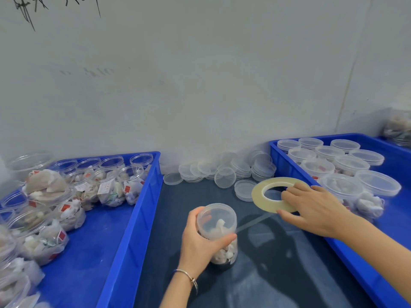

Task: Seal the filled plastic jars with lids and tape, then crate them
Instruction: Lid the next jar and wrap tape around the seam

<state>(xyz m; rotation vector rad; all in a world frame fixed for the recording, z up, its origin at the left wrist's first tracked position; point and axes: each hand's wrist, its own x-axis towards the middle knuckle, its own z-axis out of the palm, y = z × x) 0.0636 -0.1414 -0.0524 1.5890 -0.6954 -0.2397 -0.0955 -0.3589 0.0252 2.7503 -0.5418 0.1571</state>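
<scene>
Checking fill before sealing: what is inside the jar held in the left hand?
Through the jar and its lid, white pouches show. The left hand covers its near side, hiding the rest.

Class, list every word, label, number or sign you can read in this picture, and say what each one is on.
No text here can be read.
Black handwriting on the wall: cut off by the frame, not legible.
Faint smudged marks on the wall: too blurred.
Red and white tags on the sachets in the left crate: print too small.
</scene>
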